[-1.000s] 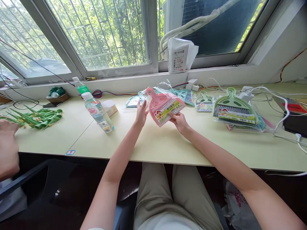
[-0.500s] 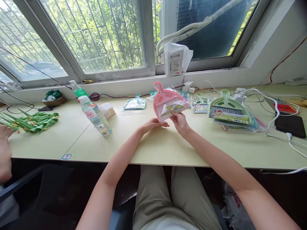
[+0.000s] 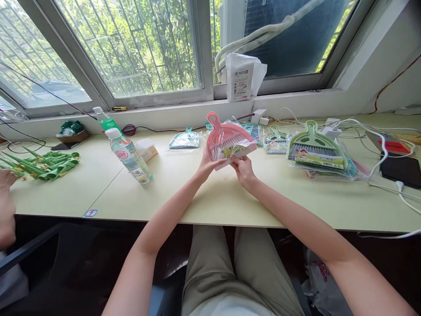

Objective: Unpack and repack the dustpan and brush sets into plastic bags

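Two grips: pink dustpan set (image 3: 230,140) is clamped by fingers of right hand (image 3: 244,171) and, newly, left hand (image 3: 207,166); apparently better steadied.

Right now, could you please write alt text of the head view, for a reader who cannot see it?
A person's left hand and right hand hold a wrapped pink dustpan over a pale table below a window. Green dustpans are to the right, two bottles are to the left, and another person's hand is at the far left edge.
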Motion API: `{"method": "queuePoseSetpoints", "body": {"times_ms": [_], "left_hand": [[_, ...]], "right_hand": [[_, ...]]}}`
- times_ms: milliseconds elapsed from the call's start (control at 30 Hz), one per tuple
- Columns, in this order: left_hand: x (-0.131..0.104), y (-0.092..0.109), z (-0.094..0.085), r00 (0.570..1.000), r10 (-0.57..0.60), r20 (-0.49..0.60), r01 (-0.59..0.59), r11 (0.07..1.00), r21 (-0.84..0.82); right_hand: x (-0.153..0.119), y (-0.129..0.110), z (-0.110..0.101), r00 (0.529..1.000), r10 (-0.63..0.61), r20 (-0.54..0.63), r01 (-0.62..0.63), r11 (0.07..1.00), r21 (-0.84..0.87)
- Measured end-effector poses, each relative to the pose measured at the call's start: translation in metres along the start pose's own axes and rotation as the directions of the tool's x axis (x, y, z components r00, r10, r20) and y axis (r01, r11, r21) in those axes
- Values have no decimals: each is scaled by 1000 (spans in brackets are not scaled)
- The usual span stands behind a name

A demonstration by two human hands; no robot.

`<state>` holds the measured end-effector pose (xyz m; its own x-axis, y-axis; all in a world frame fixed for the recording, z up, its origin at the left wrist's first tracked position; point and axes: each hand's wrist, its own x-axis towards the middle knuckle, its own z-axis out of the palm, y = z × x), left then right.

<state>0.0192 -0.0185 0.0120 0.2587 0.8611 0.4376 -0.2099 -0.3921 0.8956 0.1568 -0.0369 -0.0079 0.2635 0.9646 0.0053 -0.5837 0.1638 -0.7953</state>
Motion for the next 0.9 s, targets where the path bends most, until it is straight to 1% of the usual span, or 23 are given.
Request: {"method": "queuePoseSetpoints", "body": {"times_ms": [100,233,367,500,600,667,733,833,900], "left_hand": [[0,-5,-3,997,41,-62,-36,996,80],[-1,-7,-2,993,37,-115,-32,998,46],[-2,-2,1,984,88,-158,-77,995,70],[-4,7,2,988,112,-104,-104,992,75],[-5,12,4,994,98,-47,-94,993,70],[-5,12,5,996,85,-31,-83,995,56],[-5,10,6,996,76,-47,-73,996,44],[-5,4,4,994,65,-89,-61,997,49],[-4,3,2,994,53,-92,-48,997,57]], "right_hand": [[3,0,-1,1000,11,7,-11,1000,-12],[3,-3,1,998,21,52,-20,1000,-9],[2,-8,3,990,70,121,-66,997,-37],[2,-12,3,985,98,141,-93,995,-38],[3,-13,2,988,93,123,-91,996,-23],[4,-12,1,991,80,109,-79,997,-7],[4,-11,1,992,78,99,-79,997,3],[4,-10,1,988,120,95,-120,993,-10],[4,-10,2,986,136,94,-136,991,-11]]}}
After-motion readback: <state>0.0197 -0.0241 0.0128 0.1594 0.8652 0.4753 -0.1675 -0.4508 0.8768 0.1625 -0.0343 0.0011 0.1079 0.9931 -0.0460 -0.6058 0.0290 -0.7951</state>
